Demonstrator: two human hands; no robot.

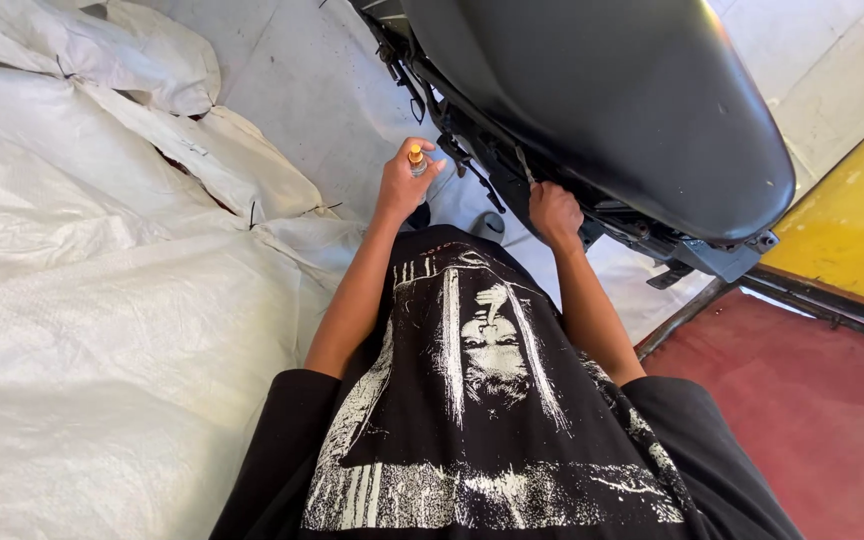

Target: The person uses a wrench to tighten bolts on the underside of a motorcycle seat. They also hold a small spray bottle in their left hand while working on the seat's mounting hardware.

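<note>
Left hand (404, 183) holds a small orange-capped bottle (417, 160); right hand (553, 212) grips the motorcycle frame (512, 170) under the seat (612, 100). Tilted, the bottle could spill.

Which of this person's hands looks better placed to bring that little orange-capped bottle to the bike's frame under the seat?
Probably the left: the left hand holds the small bottle beside the frame, while the right hand grips the bodywork under the black seat.

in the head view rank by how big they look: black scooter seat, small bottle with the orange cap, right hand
1. black scooter seat, by far the largest
2. right hand, gripping the frame under the seat
3. small bottle, held in the left hand
</note>
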